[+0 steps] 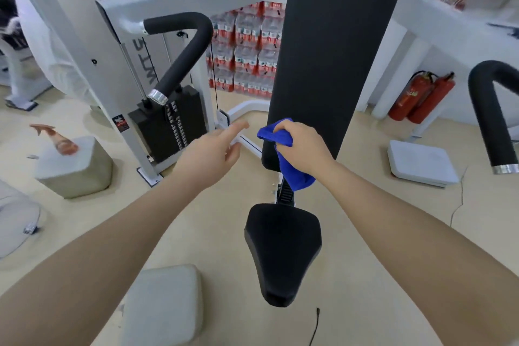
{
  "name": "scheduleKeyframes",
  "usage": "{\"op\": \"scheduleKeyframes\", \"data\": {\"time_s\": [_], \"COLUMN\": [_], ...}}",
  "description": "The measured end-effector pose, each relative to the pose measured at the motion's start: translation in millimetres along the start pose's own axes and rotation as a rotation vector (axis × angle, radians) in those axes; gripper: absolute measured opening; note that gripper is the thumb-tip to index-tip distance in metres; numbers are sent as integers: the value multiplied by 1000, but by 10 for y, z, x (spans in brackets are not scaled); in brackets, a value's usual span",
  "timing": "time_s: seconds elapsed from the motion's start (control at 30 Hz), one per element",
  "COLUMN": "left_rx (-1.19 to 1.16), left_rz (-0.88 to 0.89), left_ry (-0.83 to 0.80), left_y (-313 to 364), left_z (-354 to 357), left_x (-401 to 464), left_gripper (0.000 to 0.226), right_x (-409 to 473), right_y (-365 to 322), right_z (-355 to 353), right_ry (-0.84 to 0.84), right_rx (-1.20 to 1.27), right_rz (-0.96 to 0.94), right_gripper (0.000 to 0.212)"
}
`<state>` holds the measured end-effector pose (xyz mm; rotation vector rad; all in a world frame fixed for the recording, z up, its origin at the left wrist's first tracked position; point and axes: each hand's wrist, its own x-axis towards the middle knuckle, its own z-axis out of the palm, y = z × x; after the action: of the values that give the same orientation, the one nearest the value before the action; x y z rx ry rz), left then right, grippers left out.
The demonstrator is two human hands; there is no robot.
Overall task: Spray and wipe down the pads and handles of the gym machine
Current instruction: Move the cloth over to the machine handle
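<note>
While the spray bottle [57, 140] lies tipped on a grey block [74, 167] at the far left, well apart from both hands, the wiping is what is in hand now. To its right stands the white frame with the weight stack [171, 123] and the left foam handle [182, 56], bent over at its top and untouched by either hand. The left hand [209, 154] hovers next, holding nothing, its fingers [238, 125] straight and loosely spread, pointing toward the back pad [331, 50]. Just right of it, the right hand [300, 146] has its fingers curled round a bunched blue cloth [276, 136], which touches the lower left edge of that tall black pad; a tail of the cloth hangs down below the wrist. Below sits the black seat pad [283, 247], and at the far right the right foam handle [490, 109] curves down.

To do this stroke well, I would judge it best to open the cloth out flatter so more of it meets the vinyl, press firmly, and work in overlapping passes from the top downward, taking in the side edges. The free left hand could steady the pad. The seat and both handles likely come afterward; whether they are already wet with spray cannot be told here.
</note>
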<state>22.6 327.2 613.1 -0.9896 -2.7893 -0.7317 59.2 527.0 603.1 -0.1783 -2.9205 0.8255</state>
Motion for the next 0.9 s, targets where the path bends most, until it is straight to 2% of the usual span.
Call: {"op": "scheduleKeyframes", "data": {"time_s": [0.1, 0.27, 0.33, 0.47, 0.67, 0.77, 0.9], "left_rx": [42, 113, 120, 95, 177, 207, 248], "left_rz": [72, 190, 172, 155, 144, 120, 179], "left_ry": [91, 147, 161, 89, 78, 19, -25], "left_y": [-256, -915, -1154, -1374, -1454, -1439, -1568], "left_z": [-397, -907, -1037, -1213, -1197, -1133, -1086], "left_x": [249, 757, 987, 1534, 2236, 2389, 2366], "left_gripper": [40, 40, 41, 44, 41, 37, 37], "right_x": [305, 830, 1015, 1400, 2040, 2279, 2396], "right_y": [-361, -884, -1036, -1205, -1109, -1108, -1138], "right_z": [35, 91, 56, -26, -310, -498, -527], "right_ry": [57, 174, 207, 312, 314, 312, 308], "right_rx": [4, -12, -15, 47, 75, 65, 24], "right_rz": [-33, 31, 61, 142, 132, 128, 110], "right_gripper": [23, 24, 23, 22, 21, 21, 20]}}
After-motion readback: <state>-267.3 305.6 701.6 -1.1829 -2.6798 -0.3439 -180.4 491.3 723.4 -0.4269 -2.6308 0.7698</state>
